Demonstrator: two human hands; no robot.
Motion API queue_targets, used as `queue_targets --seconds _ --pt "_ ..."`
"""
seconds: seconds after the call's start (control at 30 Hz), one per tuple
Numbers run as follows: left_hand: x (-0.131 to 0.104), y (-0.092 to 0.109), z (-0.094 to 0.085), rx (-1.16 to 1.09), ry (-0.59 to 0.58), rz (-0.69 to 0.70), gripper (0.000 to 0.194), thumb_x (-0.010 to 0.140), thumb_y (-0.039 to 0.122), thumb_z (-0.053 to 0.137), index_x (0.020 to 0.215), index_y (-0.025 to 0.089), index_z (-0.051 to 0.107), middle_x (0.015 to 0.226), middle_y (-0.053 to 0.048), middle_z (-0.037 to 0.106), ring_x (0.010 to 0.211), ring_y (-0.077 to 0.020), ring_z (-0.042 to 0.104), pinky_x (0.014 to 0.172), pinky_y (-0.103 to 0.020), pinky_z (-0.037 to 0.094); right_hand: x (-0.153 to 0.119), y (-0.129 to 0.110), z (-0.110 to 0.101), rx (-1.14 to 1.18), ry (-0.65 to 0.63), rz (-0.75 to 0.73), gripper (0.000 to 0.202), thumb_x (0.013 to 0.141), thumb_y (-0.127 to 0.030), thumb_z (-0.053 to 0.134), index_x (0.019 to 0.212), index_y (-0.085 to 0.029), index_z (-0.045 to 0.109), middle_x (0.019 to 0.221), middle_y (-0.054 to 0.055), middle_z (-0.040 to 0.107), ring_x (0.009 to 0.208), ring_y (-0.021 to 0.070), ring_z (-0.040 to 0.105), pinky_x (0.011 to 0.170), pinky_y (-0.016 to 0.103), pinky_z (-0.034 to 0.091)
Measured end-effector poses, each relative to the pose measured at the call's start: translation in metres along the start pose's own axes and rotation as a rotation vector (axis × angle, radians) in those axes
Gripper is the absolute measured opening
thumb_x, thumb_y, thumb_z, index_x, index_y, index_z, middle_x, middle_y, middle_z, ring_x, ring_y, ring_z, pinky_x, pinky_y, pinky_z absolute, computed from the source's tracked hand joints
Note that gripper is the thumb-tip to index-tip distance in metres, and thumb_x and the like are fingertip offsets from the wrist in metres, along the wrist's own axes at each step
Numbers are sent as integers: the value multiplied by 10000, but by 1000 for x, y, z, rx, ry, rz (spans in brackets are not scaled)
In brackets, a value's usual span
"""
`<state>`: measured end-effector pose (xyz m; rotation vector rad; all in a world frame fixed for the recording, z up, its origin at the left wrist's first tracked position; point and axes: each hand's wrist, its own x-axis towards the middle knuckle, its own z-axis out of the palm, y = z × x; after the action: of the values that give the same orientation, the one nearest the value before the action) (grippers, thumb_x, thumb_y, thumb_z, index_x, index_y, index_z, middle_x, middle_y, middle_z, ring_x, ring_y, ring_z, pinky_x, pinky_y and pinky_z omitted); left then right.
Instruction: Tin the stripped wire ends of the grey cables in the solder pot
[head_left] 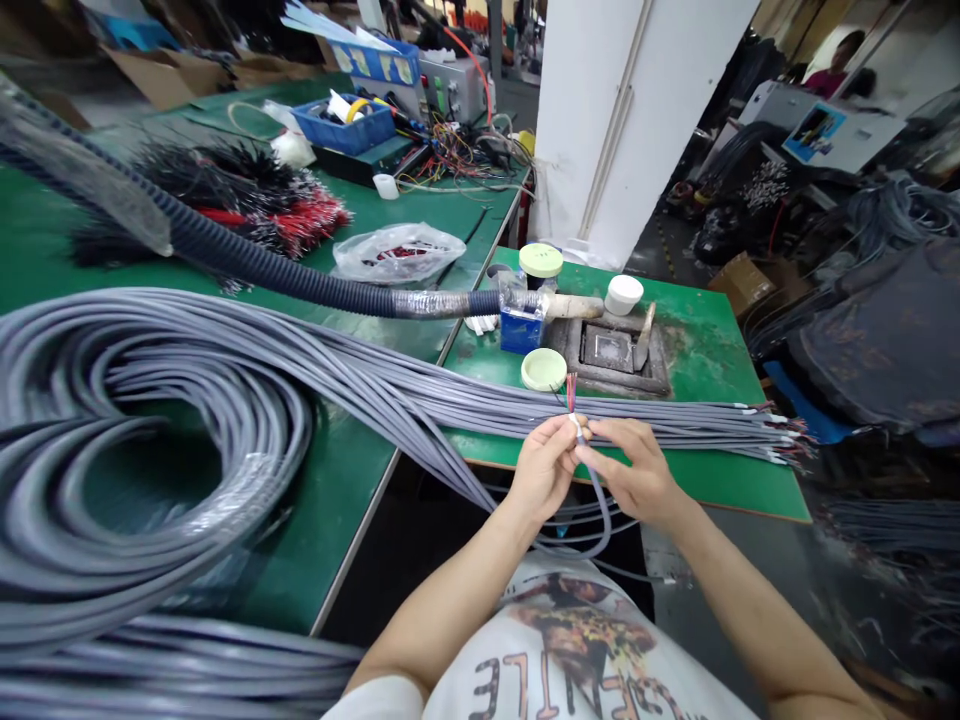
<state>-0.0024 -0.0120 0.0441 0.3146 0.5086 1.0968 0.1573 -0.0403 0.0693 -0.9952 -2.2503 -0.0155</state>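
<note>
A grey multi-core cable curves up from below, and its stripped end with thin coloured wires sticks up between my hands. My left hand pinches the cable near this end, around a small white band. Fingers of my right hand close on the same spot from the other side; its thumb and forefinger touch the cable just below the wires. Right behind my hands lies a long bundle of grey cables, whose stripped ends fan out at the right.
A large cable coil fills the left bench. A black corrugated hose reaches across to a metal solder pot. Nearby stand a blue box, a pale green dish and a white-lidded tub. A white pillar rises behind.
</note>
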Motion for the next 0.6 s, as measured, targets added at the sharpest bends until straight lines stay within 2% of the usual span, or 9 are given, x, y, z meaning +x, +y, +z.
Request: queue_targets --seconds 0.1,0.27,0.43,0.6 --pt "0 1 6 -21 9 19 271 678 280 791 878 142 671 701 12 645 556 -51 560 513 -152 441 -6 1 4 -42 26 -65 410 839 -175 610 1198 -372 623 1289 37 607 1207 247 519 965 469 467" --pt "5 3 10 -121 0 111 354 691 199 782 1005 164 623 743 26 647 621 -52 617 599 -142 506 -3 -1 8 77 143 -58 519 806 -163 671 1291 -311 561 1188 74 674 1190 270 555 935 494 502" --pt "9 -1 8 -271 -43 15 417 726 142 746 1100 171 564 783 31 633 608 -24 604 590 -107 498 0 -9 12 169 241 -64 551 812 -71 630 1314 -280 546 1229 92 645 1171 276 584 914 499 536" --pt "12 -5 9 -336 -131 -27 333 740 161 739 1032 153 579 741 37 612 572 -11 575 573 -95 477 -2 -12 15 216 255 -31 525 832 -79 601 1314 -283 549 1239 93 641 1161 278 597 914 512 546"
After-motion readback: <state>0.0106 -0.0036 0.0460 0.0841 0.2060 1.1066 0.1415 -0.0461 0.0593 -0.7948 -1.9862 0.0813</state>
